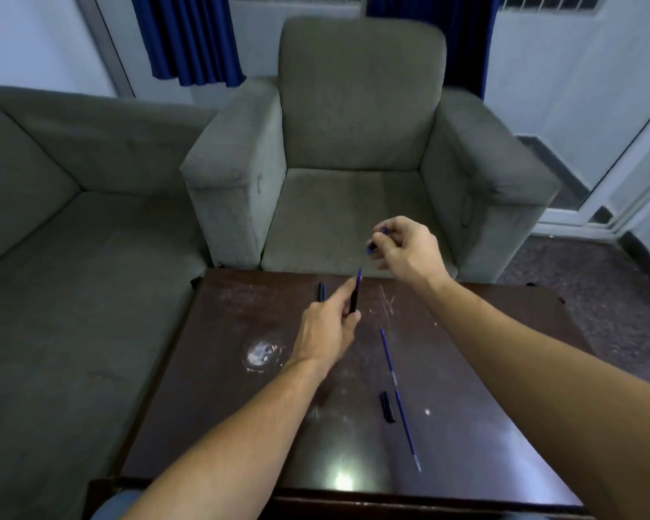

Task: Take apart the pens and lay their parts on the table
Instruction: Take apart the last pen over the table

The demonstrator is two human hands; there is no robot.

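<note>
Scratched glossy table [466, 369], slim pen barrel [354, 294] in left hand [327, 332]

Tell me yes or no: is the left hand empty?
No, the left hand grips a dark pen barrel with its blue tip pointing up over the table.

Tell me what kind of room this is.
Likely a living room or lounge: a grey upholstered armchair faces a low dark wooden table, a matching sofa sits to the left, and blue curtains hang behind.
</note>
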